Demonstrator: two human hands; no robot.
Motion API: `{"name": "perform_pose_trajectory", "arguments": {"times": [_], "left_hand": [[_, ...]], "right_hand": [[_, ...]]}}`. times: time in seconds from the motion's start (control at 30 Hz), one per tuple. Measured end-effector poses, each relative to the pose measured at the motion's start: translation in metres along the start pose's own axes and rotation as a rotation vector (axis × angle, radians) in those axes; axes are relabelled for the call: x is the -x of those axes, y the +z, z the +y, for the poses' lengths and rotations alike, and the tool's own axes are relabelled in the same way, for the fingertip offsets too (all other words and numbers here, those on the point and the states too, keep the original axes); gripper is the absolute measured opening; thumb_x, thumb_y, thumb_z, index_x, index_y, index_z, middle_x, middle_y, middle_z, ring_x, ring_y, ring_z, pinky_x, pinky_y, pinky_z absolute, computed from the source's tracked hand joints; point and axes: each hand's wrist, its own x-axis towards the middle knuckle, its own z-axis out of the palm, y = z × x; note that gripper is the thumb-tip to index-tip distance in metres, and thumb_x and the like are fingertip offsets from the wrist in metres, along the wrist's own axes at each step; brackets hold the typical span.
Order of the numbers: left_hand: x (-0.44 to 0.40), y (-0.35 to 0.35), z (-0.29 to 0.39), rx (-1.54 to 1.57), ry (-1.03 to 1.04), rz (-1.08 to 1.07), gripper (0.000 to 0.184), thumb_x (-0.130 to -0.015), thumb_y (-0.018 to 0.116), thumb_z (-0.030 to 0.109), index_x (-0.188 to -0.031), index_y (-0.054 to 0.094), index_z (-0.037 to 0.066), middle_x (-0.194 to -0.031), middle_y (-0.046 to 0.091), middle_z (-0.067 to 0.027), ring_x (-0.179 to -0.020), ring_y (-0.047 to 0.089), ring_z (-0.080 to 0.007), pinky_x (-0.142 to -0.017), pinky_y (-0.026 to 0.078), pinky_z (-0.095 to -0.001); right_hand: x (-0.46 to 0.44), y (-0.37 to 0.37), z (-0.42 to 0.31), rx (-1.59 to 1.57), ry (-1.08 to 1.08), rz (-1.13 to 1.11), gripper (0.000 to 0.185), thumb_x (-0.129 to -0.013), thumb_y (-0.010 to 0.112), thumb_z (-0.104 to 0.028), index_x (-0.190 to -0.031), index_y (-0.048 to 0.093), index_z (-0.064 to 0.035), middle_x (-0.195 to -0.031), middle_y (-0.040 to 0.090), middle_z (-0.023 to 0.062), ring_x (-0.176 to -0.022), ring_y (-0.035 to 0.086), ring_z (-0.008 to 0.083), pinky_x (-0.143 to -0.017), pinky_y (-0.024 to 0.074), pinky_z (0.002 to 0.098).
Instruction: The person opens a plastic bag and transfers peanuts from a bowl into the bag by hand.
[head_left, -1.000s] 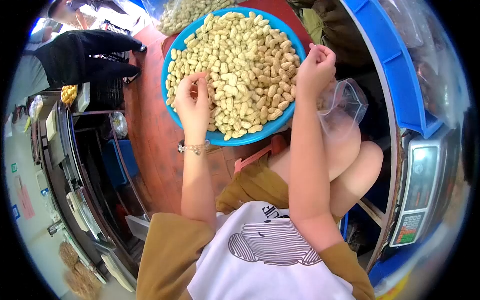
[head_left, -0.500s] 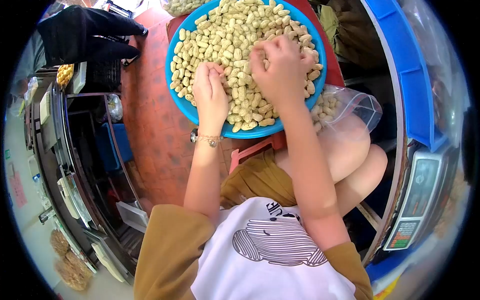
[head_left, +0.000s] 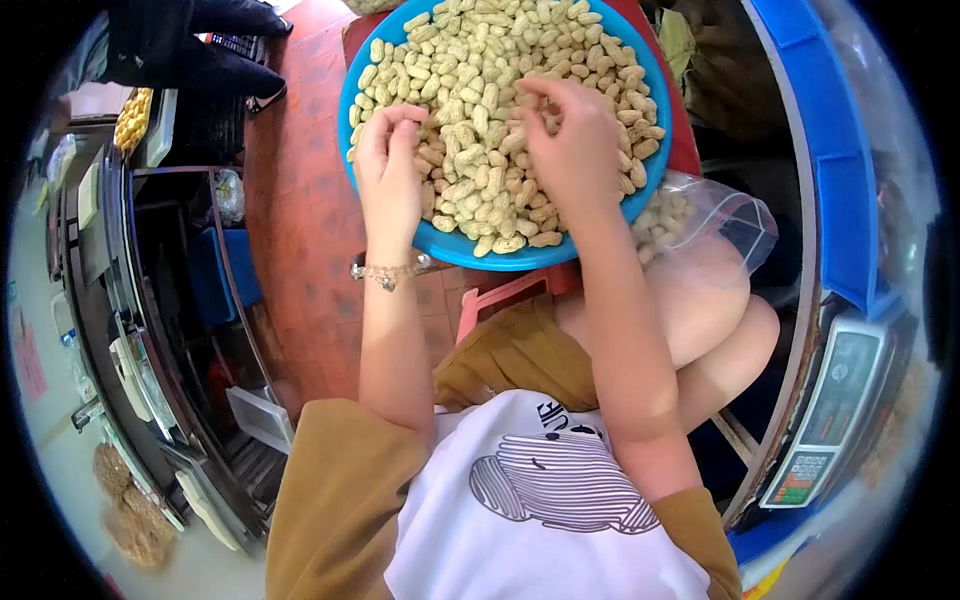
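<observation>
A round blue basin (head_left: 650, 90) is heaped with peanuts in their shells (head_left: 480, 130). At the basin's left side is my left hand (head_left: 388, 170), its fingers curled in and the thumb against them. Whatever lies inside that hand is hidden. My right hand (head_left: 578, 145) hovers over the right half of the heap, fingers bent and thumb apart from the forefinger, with no nut visible between them. A clear plastic bag (head_left: 715, 220) holding more peanuts rests beside my knee, right of the basin.
Under the basin is a red surface (head_left: 683, 145), with a pink stool (head_left: 510, 295) nearer me. A blue tray (head_left: 840, 150) and a scale (head_left: 830, 400) stand to the right. Dark shelving (head_left: 150, 300) lines the left. Another person's legs (head_left: 210, 60) show at upper left.
My left hand has moved left, away from the middle of the heap. The right hand has shifted slightly and its thumb now shows apart from the forefinger. The view has tilted a little.
</observation>
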Motion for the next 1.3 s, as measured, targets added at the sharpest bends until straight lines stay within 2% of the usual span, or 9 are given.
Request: {"name": "perform_pose_trajectory", "arguments": {"times": [0.07, 0.17, 0.3, 0.43, 0.47, 0.7, 0.9, 1.07, 1.3], "left_hand": [[0.001, -0.012, 0.007, -0.371, 0.146, -0.069, 0.017, -0.090, 0.061, 0.012, -0.103, 0.067, 0.004, -0.076, 0.051, -0.0057, -0.070, 0.051, -0.0189, -0.067, 0.045, -0.0322], [0.004, -0.013, 0.009, -0.404, 0.211, -0.246, 0.020, -0.089, 0.065, 0.013, -0.108, 0.068, 0.006, -0.084, 0.051, -0.0020, -0.074, 0.049, -0.0099, -0.068, 0.042, -0.0230], [0.010, 0.001, 0.016, -0.359, 0.128, -0.309, 0.024, -0.088, 0.071, 0.020, -0.108, 0.068, 0.007, -0.083, 0.045, -0.0026, -0.071, 0.048, -0.0105, -0.062, 0.042, -0.0238], [0.004, 0.014, -0.007, -0.411, 0.146, -0.080, 0.018, -0.091, 0.068, 0.021, -0.103, 0.066, 0.008, -0.090, 0.050, -0.0058, -0.079, 0.049, -0.0155, -0.074, 0.044, -0.0280], [0.006, 0.015, -0.007, -0.511, 0.122, -0.059, 0.030, -0.094, 0.062, 0.026, -0.112, 0.062, 0.002, -0.102, 0.055, -0.0154, -0.102, 0.048, -0.0308, -0.094, 0.039, -0.0420], [0.007, 0.058, -0.012, -0.351, 0.144, 0.001, 0.049, -0.099, 0.050, 0.034, -0.127, 0.049, -0.007, -0.128, 0.047, -0.0263, -0.119, 0.044, -0.0424, -0.105, 0.034, -0.0459], [0.000, 0.088, -0.002, 0.230, -0.097, 0.023, 0.045, -0.102, 0.044, 0.030, -0.128, 0.051, -0.006, -0.128, 0.051, -0.0212, -0.118, 0.050, -0.0319, -0.102, 0.038, -0.0391], [-0.009, 0.090, 0.010, 0.657, -0.488, 0.065, 0.039, -0.100, 0.046, 0.025, -0.130, 0.054, 0.002, -0.115, 0.062, -0.0093, -0.102, 0.061, -0.0204, -0.091, 0.050, -0.0323], [-0.020, 0.084, 0.026, 1.184, -0.538, -0.027, 0.041, -0.099, 0.044, 0.021, -0.133, 0.051, -0.001, -0.127, 0.060, -0.0145, -0.114, 0.060, -0.0265, -0.100, 0.049, -0.0402]], "right_hand": [[-0.002, -0.003, 0.009, 0.109, -0.010, 0.016, 0.020, -0.080, 0.066, -0.009, -0.099, 0.071, -0.0055, -0.098, 0.067, 0.0127, -0.095, 0.060, 0.0311, -0.086, 0.0491, 0.0407], [-0.003, -0.001, 0.013, 0.095, 0.007, -0.023, 0.021, -0.081, 0.063, -0.010, -0.101, 0.072, -0.0065, -0.099, 0.067, 0.0124, -0.096, 0.060, 0.0316, -0.089, 0.0482, 0.0409], [-0.002, 0.002, 0.012, 0.044, -0.033, -0.080, 0.022, -0.082, 0.063, -0.011, -0.102, 0.071, -0.0061, -0.098, 0.066, 0.0117, -0.101, 0.058, 0.0315, -0.094, 0.0456, 0.0423], [-0.006, 0.003, 0.021, -0.102, 0.006, -0.052, 0.023, -0.085, 0.062, -0.013, -0.106, 0.070, -0.0056, -0.107, 0.064, 0.0135, -0.108, 0.054, 0.0325, -0.099, 0.0417, 0.0445], [-0.006, 0.004, 0.023, -0.063, -0.003, 0.037, 0.025, -0.087, 0.061, -0.016, -0.108, 0.069, -0.0047, -0.110, 0.063, 0.0150, -0.109, 0.053, 0.0335, -0.100, 0.0408, 0.0451], [-0.005, 0.032, 0.025, 0.119, -0.126, 0.188, 0.040, -0.097, 0.050, -0.027, -0.118, 0.059, 0.0054, -0.123, 0.056, 0.0253, -0.118, 0.049, 0.0419, -0.104, 0.0375, 0.0492], [-0.005, 0.035, 0.006, -0.229, 0.081, 0.038, 0.046, -0.097, 0.050, -0.028, -0.126, 0.054, 0.0071, -0.123, 0.058, 0.0282, -0.117, 0.052, 0.0430, -0.104, 0.0377, 0.0489], [-0.012, 0.029, -0.004, -0.747, 0.451, 0.005, 0.046, -0.100, 0.048, -0.029, -0.134, 0.053, 0.0017, -0.126, 0.060, 0.0136, -0.114, 0.057, 0.0242, -0.101, 0.0428, 0.0347], [-0.022, 0.027, 0.005, -1.293, 0.571, 0.007, 0.042, -0.101, 0.043, -0.025, -0.133, 0.053, 0.0000, -0.123, 0.060, 0.0100, -0.116, 0.056, 0.0189, -0.101, 0.0440, 0.0320]]}}
